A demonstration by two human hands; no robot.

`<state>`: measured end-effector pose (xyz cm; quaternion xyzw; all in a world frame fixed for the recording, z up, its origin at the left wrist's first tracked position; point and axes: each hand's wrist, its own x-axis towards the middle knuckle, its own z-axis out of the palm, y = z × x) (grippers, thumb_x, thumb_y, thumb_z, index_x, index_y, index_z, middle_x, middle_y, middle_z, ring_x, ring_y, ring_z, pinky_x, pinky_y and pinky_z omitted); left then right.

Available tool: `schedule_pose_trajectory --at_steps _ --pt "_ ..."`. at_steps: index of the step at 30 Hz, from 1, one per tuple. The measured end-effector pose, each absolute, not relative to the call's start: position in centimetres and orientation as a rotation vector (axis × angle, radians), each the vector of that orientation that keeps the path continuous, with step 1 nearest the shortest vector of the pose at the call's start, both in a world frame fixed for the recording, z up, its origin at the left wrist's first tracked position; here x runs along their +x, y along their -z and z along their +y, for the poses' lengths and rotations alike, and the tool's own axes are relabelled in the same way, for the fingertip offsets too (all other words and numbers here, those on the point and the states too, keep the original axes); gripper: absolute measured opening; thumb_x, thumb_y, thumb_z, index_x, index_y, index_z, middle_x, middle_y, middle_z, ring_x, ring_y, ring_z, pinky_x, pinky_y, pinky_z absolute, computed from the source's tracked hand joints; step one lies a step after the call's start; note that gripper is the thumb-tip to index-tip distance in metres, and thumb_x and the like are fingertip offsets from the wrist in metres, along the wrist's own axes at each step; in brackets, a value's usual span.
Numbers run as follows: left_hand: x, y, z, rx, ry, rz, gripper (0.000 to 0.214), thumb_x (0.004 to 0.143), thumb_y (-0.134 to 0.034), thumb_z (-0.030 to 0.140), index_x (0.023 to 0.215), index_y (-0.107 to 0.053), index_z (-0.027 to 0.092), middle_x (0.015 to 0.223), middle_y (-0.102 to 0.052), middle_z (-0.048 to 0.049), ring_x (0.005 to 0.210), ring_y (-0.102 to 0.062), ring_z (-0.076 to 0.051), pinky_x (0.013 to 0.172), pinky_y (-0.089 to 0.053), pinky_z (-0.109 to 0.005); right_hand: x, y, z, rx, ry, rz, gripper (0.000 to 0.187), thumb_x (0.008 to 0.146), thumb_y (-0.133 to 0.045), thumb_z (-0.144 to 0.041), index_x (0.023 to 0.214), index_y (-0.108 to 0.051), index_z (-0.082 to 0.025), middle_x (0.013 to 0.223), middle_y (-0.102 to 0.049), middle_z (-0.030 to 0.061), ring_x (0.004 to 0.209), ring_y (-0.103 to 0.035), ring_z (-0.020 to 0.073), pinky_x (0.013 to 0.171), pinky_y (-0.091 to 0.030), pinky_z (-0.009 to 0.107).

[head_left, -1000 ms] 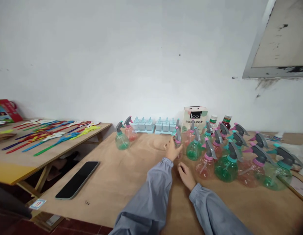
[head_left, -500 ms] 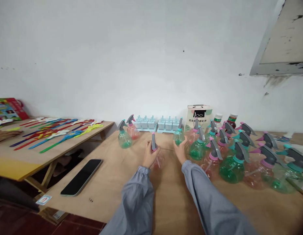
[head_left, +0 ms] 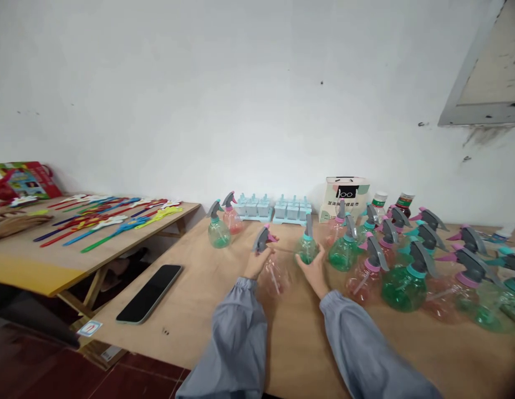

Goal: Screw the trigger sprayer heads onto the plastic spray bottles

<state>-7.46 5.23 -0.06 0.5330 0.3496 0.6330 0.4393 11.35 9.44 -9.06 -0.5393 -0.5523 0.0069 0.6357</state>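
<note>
Gripping a clear pink spray bottle point(head_left: 270, 271) in left hand point(head_left: 255, 262), right hand point(head_left: 314, 270) cupping round green bottle point(head_left: 307, 247), plywood table point(head_left: 207, 310).

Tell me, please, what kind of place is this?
Probably a small shop stockroom or sorting area. Many identical spray bottles stand crowded on a plywood table, and rows of colourful plastic sticks lie on a second table against a bare wall.
</note>
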Motion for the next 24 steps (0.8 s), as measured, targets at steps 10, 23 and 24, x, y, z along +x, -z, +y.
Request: schedule_pose_trajectory --at_steps 10,23,24 --pt "-6.2 -0.3 3.5 1.106 -1.270 0.540 0.033 0.059 -0.066 0.035 0.087 -0.065 0.017 0.088 -0.070 -0.0078 0.069 -0.060 -0.016 0.079 -0.049 -0.036 16.3 11.0 -2.2 -1.213 0.032 -1.459 0.070 0.078 -0.066 -0.051 0.134 -0.039 -0.019 0.119 -0.051 0.0127 0.115 -0.052 0.0302 0.100 -0.044 0.051" --pt "-4.5 -0.6 2.6 1.111 -1.274 0.667 0.029 0.056 -0.066 0.034 0.081 -0.063 0.019 0.076 -0.067 -0.0042 0.071 -0.059 -0.017 0.072 -0.047 -0.032 16.3 10.8 -2.6 -1.197 -0.033 -1.504 0.068 0.078 -0.069 -0.047 0.134 -0.040 -0.020 0.117 -0.052 0.0114 0.113 -0.054 0.0300 0.099 -0.045 0.052" --pt "-4.4 -0.4 2.7 1.089 -1.295 0.697 0.025 0.057 -0.065 0.035 0.076 -0.062 0.019 0.072 -0.065 -0.0034 0.069 -0.059 -0.016 0.071 -0.047 -0.031 16.3 10.7 -2.7 -1.197 -0.038 -1.508 0.068 0.078 -0.069 -0.047 0.135 -0.040 -0.020 0.118 -0.052 0.0115 0.113 -0.054 0.0301 0.099 -0.045 0.052"
